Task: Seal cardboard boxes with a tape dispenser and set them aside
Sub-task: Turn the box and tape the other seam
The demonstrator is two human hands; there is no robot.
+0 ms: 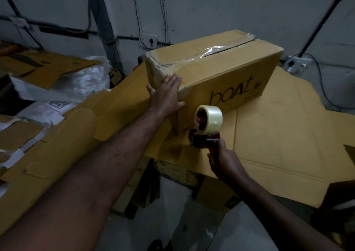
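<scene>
A long brown cardboard box [226, 77] printed "boAt" lies on flattened cardboard in the middle of the view. Clear tape runs along part of its top seam, and the seam's far end gapes a little. My left hand [166, 95] lies flat with straight fingers against the box's near left end. My right hand [223, 161] grips the handle of a red tape dispenser [206, 133], which carries a roll of clear tape. The dispenser's front sits at the box's near bottom corner.
Flattened cardboard sheets [288, 131] cover the work surface on the right and slope down on the left. More flat cartons and white plastic bags [63, 83] pile up at the left. Cables and wall sockets [151, 40] run along the grey wall behind.
</scene>
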